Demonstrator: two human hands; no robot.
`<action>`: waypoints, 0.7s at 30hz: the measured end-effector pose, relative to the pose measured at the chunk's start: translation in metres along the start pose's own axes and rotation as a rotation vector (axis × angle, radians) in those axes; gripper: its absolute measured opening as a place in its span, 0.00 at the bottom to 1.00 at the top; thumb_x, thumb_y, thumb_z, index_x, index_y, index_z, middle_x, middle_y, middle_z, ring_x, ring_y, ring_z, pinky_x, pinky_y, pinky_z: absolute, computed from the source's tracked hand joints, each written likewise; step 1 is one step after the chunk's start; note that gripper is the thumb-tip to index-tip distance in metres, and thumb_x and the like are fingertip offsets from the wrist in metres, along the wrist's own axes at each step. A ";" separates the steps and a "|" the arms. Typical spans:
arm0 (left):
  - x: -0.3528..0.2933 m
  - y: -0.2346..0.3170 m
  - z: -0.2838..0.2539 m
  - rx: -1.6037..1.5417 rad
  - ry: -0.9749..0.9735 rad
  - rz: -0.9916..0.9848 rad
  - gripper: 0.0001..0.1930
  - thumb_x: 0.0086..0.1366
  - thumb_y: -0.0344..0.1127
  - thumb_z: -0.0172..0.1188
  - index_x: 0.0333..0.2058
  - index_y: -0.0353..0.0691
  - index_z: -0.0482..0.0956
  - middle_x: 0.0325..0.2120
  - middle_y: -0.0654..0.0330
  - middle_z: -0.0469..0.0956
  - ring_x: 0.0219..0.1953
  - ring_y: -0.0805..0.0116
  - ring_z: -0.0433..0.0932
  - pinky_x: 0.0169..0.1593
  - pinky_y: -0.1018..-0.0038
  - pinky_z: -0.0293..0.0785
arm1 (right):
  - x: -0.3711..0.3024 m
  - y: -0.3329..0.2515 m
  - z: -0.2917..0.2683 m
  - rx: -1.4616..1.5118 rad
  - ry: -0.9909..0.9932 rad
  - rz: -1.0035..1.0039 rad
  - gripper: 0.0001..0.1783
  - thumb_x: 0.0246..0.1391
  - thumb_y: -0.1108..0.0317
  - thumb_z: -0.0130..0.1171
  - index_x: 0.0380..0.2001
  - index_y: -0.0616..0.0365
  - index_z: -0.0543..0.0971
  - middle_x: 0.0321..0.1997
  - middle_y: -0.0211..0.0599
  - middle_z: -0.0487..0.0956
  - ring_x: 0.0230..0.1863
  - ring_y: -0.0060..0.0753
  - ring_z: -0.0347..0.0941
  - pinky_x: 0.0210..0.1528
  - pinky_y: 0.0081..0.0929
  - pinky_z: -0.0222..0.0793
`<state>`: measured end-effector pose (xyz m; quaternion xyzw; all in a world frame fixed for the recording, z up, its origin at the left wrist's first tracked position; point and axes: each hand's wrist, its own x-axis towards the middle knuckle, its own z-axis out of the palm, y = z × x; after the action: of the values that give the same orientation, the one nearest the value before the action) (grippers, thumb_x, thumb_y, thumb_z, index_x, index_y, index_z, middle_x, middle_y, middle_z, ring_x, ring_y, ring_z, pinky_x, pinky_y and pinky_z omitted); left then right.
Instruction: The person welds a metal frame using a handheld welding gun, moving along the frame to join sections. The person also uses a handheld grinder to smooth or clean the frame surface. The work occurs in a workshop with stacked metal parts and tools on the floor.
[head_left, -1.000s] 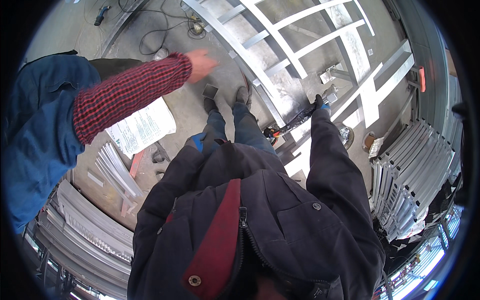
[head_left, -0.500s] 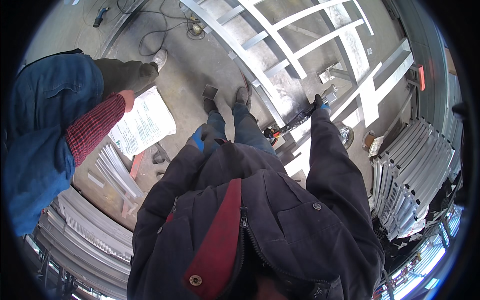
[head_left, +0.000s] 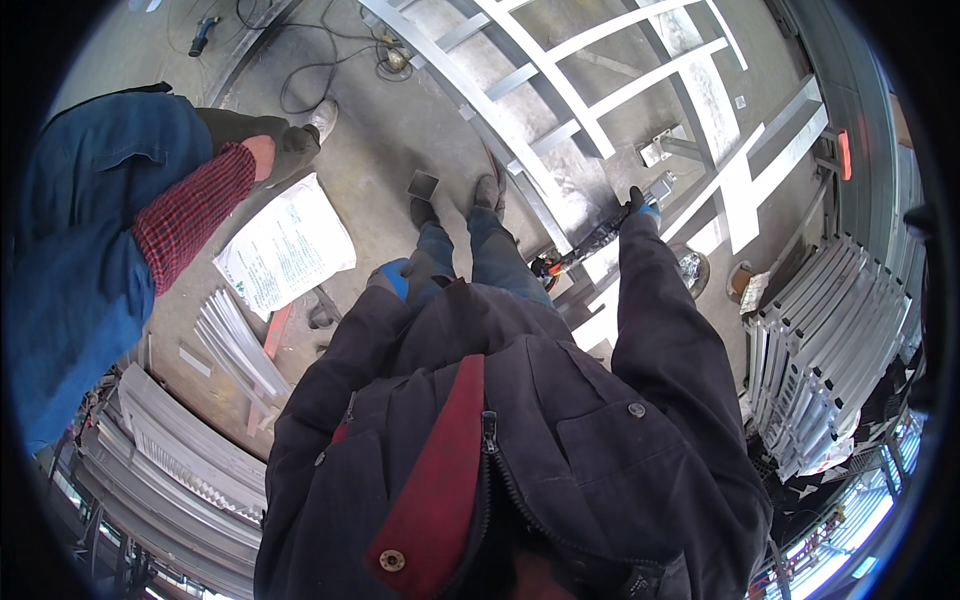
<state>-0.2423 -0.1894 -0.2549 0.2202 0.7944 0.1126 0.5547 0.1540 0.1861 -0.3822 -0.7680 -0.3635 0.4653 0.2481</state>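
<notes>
My right hand point(head_left: 640, 205), in a black and blue glove, is closed on a long dark power tool point(head_left: 600, 236). A silver-grey head shows at the tool's far end and orange-red parts at its near end. The tool lies beside the corner of a metal frame point(head_left: 545, 185). My left hand point(head_left: 392, 278), in a blue and dark glove, hangs beside my left thigh. Its fingers are mostly hidden, and I see nothing held in it.
A co-worker point(head_left: 100, 230) bends at the left above a white printed sack point(head_left: 290, 245). Metal strips point(head_left: 240, 345) lie behind the sack. Stacked metal bars point(head_left: 830, 350) stand at the right. Cables point(head_left: 320, 60) trail across the floor beyond a small dark square plate point(head_left: 422, 185).
The co-worker's hand has moved up and away from the white sack, toward their trouser leg. My hands and the power tool have hardly moved.
</notes>
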 end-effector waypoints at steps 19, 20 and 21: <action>0.009 -0.024 0.020 -0.121 -0.038 0.081 0.33 0.70 0.52 0.60 0.65 0.37 0.69 0.54 0.45 0.80 0.56 0.56 0.81 0.59 0.65 0.75 | 0.026 0.020 -0.002 0.015 -0.004 0.069 0.20 0.54 0.63 0.74 0.45 0.59 0.78 0.28 0.36 0.80 0.24 0.31 0.74 0.25 0.31 0.68; 0.006 -0.020 0.018 -0.132 -0.045 0.091 0.32 0.70 0.52 0.60 0.65 0.36 0.70 0.54 0.45 0.80 0.56 0.56 0.80 0.59 0.65 0.75 | 0.026 0.019 -0.002 0.014 -0.017 0.054 0.20 0.54 0.63 0.74 0.45 0.59 0.78 0.29 0.36 0.80 0.24 0.31 0.75 0.26 0.31 0.69; 0.004 -0.017 0.015 -0.149 -0.038 0.119 0.32 0.70 0.52 0.60 0.64 0.36 0.71 0.55 0.45 0.80 0.57 0.56 0.80 0.60 0.65 0.75 | 0.026 0.019 -0.002 0.006 -0.016 0.057 0.20 0.54 0.63 0.73 0.45 0.59 0.78 0.29 0.36 0.80 0.25 0.31 0.75 0.26 0.31 0.69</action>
<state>-0.2331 -0.2030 -0.2713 0.2270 0.7586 0.2000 0.5770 0.1695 0.1947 -0.4090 -0.7736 -0.3421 0.4793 0.2340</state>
